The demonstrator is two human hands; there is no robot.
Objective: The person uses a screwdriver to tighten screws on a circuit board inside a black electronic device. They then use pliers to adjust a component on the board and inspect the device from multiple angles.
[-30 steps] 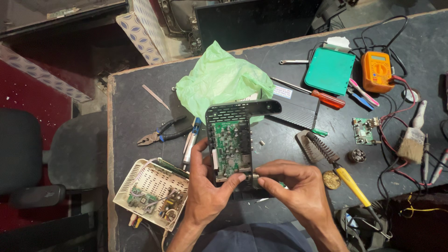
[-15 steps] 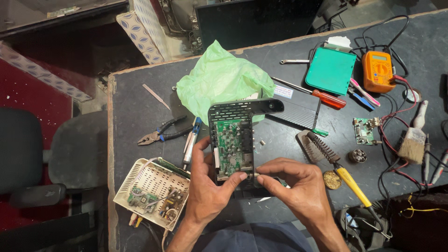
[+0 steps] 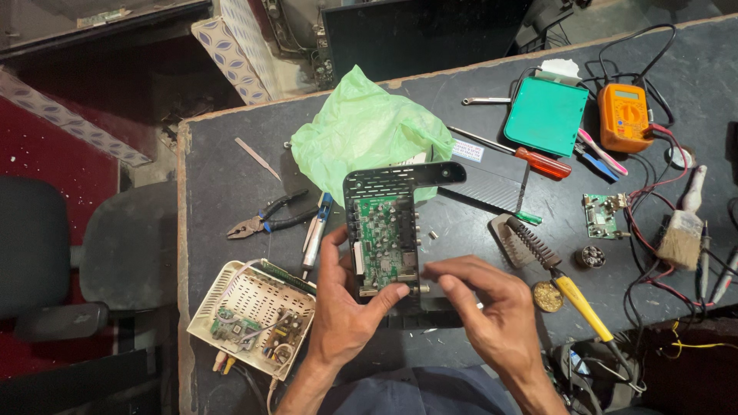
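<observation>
A black vented plastic casing point(image 3: 400, 181) with a green circuit board point(image 3: 384, 238) inside it is held upright over the dark workbench point(image 3: 223, 192). My left hand point(image 3: 346, 307) grips the casing's lower left side, thumb across the board's bottom edge. At the board's lower right corner my right hand point(image 3: 480, 307) has its fingers pinched together; whether they hold a small part is hidden.
A green plastic bag point(image 3: 365, 134) lies behind the casing. Pliers point(image 3: 265, 220) and a pen-like tool point(image 3: 315, 234) lie left. A white open casing with boards point(image 3: 250, 315) sits near left. A soldering iron point(image 3: 576, 300), screwdriver point(image 3: 530, 157), teal box point(image 3: 547, 115), orange multimeter point(image 3: 624, 117) and brush point(image 3: 683, 230) lie right.
My left hand has shifted its grip slightly on the casing, and my right-hand fingers have moved a little along the board's lower right edge. The casing stays in place.
</observation>
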